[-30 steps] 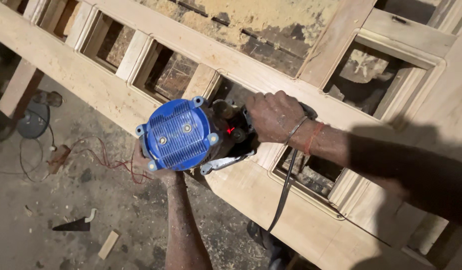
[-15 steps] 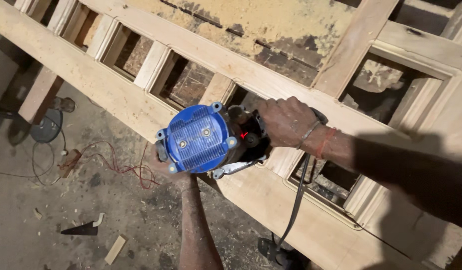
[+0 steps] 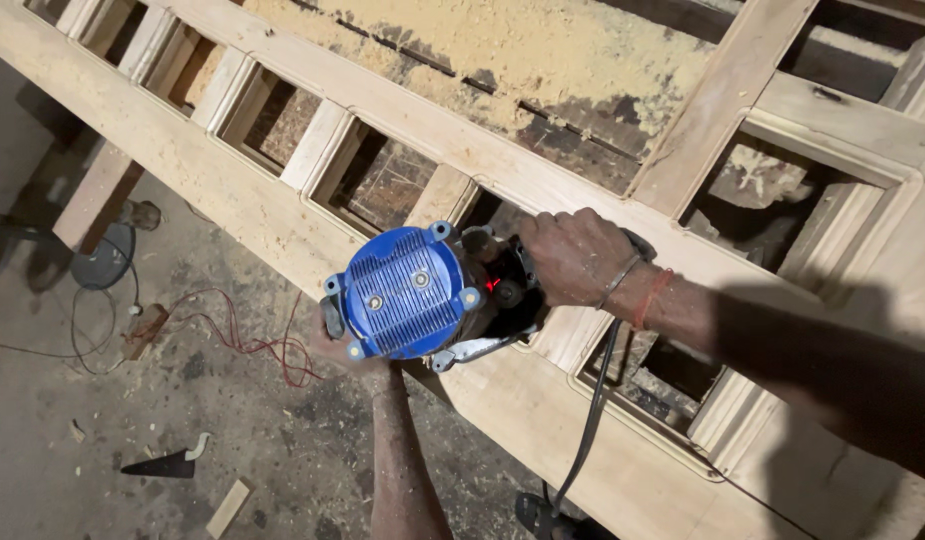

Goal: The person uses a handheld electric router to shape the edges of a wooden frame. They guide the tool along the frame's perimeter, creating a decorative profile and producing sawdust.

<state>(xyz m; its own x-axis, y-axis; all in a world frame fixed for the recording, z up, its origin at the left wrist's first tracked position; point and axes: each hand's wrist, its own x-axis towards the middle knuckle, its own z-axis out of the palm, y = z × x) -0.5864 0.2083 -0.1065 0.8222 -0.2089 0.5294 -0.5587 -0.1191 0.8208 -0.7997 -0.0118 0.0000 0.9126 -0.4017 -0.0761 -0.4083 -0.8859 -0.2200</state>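
Note:
A blue-topped electric router (image 3: 407, 293) stands on the near rail of a pale wooden door frame (image 3: 232, 215) with several open panel gaps. My right hand (image 3: 574, 256) grips the router's far handle, a bangle and a red thread on the wrist. My left hand (image 3: 332, 345) holds the near handle and is mostly hidden under the blue cap. The router's black cord (image 3: 585, 425) hangs down from the right side. A red light shows on the machine's body.
Sawdust (image 3: 522, 50) lies thick on the board behind the frame. On the dusty floor below are red wires (image 3: 252, 345), a round black disc with a cable (image 3: 104, 265), a dark scrap (image 3: 162, 464) and a small wood offcut (image 3: 227, 508).
The router and both hands have slid to the right along the frame's near rail. The view has shifted with them.

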